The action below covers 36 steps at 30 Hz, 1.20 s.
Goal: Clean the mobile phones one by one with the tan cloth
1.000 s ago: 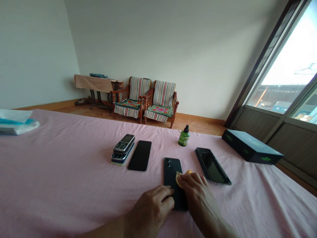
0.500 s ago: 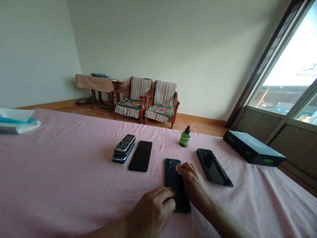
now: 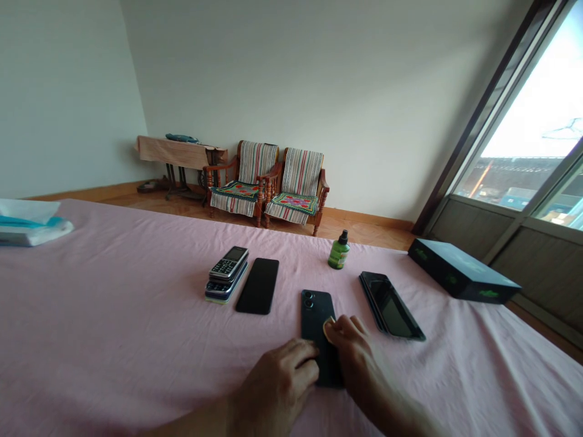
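Observation:
A dark smartphone (image 3: 321, 321) lies on the pink sheet with its back and two camera rings facing up. My left hand (image 3: 286, 379) grips its lower left edge with curled fingers. Between the fingers of my right hand (image 3: 357, 352) is a small round yellowish pad (image 3: 328, 329), pressed against the right side of the phone's back. Left of it lies another black smartphone (image 3: 258, 286), screen up. Beyond that is a stack of keypad phones (image 3: 228, 272). On the right rests a small pile of black phones or tablets (image 3: 392, 306).
A green spray bottle (image 3: 339, 250) stands behind the phones. At the right edge of the pink sheet (image 3: 136, 315) sits a black box (image 3: 462, 270); at far left is a tissue pack (image 3: 34, 229). Two wooden armchairs (image 3: 296, 182) and a cloth-covered table (image 3: 175, 152) line the wall.
My right hand has slid the pad down the phone's back, toward me. My left hand stays on the phone's edge. The view has shifted slightly.

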### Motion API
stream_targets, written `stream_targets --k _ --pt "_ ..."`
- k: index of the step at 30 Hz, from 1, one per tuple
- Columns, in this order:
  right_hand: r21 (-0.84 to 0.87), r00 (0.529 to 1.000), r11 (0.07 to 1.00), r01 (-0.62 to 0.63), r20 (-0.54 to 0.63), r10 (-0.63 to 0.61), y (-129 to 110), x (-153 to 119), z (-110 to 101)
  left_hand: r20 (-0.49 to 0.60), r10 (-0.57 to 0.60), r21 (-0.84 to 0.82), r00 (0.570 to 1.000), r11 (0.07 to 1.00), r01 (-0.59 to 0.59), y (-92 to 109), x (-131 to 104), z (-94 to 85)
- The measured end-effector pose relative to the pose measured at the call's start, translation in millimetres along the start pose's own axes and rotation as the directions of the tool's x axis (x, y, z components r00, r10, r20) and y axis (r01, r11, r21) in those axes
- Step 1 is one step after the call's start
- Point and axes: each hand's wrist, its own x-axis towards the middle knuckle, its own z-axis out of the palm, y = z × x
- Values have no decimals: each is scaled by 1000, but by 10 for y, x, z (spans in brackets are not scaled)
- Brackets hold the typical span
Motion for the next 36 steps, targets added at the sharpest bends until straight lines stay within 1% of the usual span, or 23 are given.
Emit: stream_targets --k 2,4,6,8,10,12,14,16,20,24,28,33,36 --pt "1 1000 1000 11 15 -11 -61 -120 -2 4 -38 -39 999 999 38 17 11 -18" --pt "3 999 1000 17 29 -17 -97 -138 -21 8 -91 -62 996 994 91 22 9 -28" --pt "-2 999 1000 19 30 -19 -108 -50 -48 0 -154 -81 988 985 153 17 -6 -34" --pt "-20 1000 1000 15 15 -14 -89 113 -59 -6 -202 -101 979 974 201 5 -31 -38" --pt "-45 1000 999 2 -6 -3 -48 297 -37 2 -225 -113 974 968 224 -10 -59 -44" --pt "-72 999 997 -18 -32 15 -3 445 13 21 -232 -119 973 965 232 -23 -81 -51" --pt "-79 998 996 -31 -60 27 21 516 60 42 -234 -130 971 963 237 -32 -89 -61" --pt "-52 997 998 -25 -76 21 8 501 76 56 -237 -140 970 960 243 -36 -84 -70" --pt "55 998 998 37 -43 -35 -104 364 32 59 -248 -134 967 958 254 -40 -58 -69" --pt "86 999 996 33 -42 -29 -189 360 40 57 -237 -137 970 960 243 -39 -45 -48" --pt "64 999 997 33 -22 -32 -140 448 39 85 -264 -143 961 951 274 -30 -49 -53" --pt "42 999 998 -42 -31 43 -16 441 1 93 -239 -127 967 960 249 -22 -69 -80" --pt "71 999 997 -12 -39 15 -7 418 41 98 -242 -119 965 960 253 -26 -68 -77"
